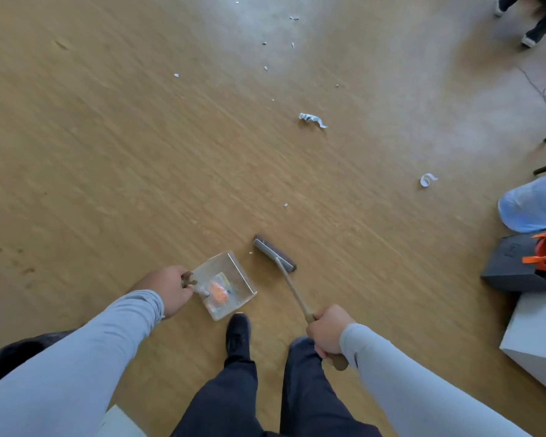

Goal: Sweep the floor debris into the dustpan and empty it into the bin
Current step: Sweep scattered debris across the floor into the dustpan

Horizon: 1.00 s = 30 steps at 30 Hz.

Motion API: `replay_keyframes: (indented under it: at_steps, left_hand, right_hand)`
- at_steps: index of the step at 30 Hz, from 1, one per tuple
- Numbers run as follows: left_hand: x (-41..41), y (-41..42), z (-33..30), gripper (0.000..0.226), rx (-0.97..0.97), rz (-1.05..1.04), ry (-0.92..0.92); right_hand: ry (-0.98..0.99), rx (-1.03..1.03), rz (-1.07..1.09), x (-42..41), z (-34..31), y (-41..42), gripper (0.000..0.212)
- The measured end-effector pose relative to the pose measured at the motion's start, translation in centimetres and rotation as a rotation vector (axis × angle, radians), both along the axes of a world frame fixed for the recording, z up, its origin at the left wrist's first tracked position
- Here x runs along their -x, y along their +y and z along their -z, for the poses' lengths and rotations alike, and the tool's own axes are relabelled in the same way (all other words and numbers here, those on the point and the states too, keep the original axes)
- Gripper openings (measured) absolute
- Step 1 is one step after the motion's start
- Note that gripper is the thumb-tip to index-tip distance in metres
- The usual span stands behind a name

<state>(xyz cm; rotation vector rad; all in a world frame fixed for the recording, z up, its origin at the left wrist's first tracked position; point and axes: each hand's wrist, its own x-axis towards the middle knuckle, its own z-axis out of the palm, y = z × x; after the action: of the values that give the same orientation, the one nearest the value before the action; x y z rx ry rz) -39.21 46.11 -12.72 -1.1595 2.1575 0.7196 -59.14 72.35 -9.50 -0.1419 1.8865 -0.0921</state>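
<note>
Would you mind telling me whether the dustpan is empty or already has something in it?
Not empty. The clear dustpan, held by the left hand, already contains an orange item and pale bits.

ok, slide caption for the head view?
Left hand holds dustpan, right hand grips brush; paper scraps remain on floor.

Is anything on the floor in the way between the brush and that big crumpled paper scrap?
Nothing visible blocks it. Only bare wooden floor and one tiny white crumb lie between the brush and the crumpled paper scrap.
</note>
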Motion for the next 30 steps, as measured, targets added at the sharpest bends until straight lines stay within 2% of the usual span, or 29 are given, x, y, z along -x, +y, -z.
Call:
replay_keyframes:
  at_steps: [2, 5, 9, 13, 15, 17, 20, 22, 25, 30]
  left_hand:
    - [-0.5, -0.5, 0.1, 0.021, 0.004, -0.003, -0.001]
    - [-0.9, -0.4, 0.3, 0.020, -0.006, 0.005, -0.005]
    - [-0.8, -0.1, 0.3, 0.022, -0.007, 0.014, -0.002]
    - [-1.2, -0.1, 0.2, 0.023, -0.002, 0.014, -0.004]
    - [-1.3, 0.0, 0.2, 0.024, -0.002, 0.011, 0.005]
    - [-1.4, 0.3, 0.2, 0.026, -0.001, 0.004, 0.013]
    - [-2.1, 0.7, -0.5, 0.027, -0.020, -0.021, 0.010]
    - [-1.9, 0.7, -1.4, 0.029, -0.033, -0.038, 0.016]
    - [-0.1, -0.2, -2.8, 0.032, -0.035, -0.055, 0.049]
    - [6.2, -1.3, -3.9, 0.025, -0.010, -0.026, 0.080]
  right_hand:
    - [-0.084, -0.031, 0.015, 0.7, -1.6, 0.6, 0.018]
    - [-0.193, -0.060, 0.230, 4.1, -5.0, 2.6, 0.031]
    - [-0.128, -0.023, 0.173, 4.0, -6.4, 3.3, 0.038]
    - [-0.042, -0.007, 0.084, 1.8, -3.5, 1.2, 0.046]
    - [-0.029, -0.026, -0.013, 0.6, -2.7, 0.1, 0.046]
    - [-0.084, -0.033, -0.015, 0.4, -3.1, -0.5, 0.042]
    - [-0.184, -0.031, 0.225, 3.2, -5.6, 0.4, 0.035]
    - [-0.201, -0.003, 0.295, 5.1, -7.7, 1.9, 0.033]
    - [-0.166, 0.045, 0.270, 6.5, -9.7, 4.2, 0.036]
    - [-0.001, 0.108, 0.349, 9.6, -9.7, 5.8, 0.039]
